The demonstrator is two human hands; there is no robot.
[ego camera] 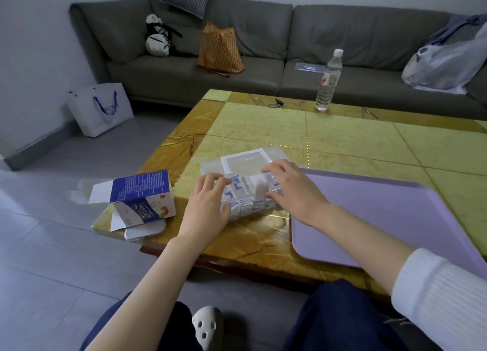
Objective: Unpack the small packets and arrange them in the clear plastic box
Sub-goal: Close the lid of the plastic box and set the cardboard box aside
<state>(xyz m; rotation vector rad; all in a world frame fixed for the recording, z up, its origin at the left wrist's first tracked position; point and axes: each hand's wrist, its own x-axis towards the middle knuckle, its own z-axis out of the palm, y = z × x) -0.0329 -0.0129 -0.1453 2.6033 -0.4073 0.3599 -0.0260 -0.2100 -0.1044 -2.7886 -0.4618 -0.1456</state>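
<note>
One long grey sofa backs one yellow-green marble table. On the table lie one lilac plastic tray, one opened blue-and-white carton on its side, one clear plastic box and one water bottle. The box, just left of the tray, holds a row of small blue-and-white packets, at least five visible. The left hand grips the box's left end; the right hand rests spread-fingered on the packets.

Packets sit in the box before me on the table, carton left, tray right, bottle behind, sofa beyond.
</note>
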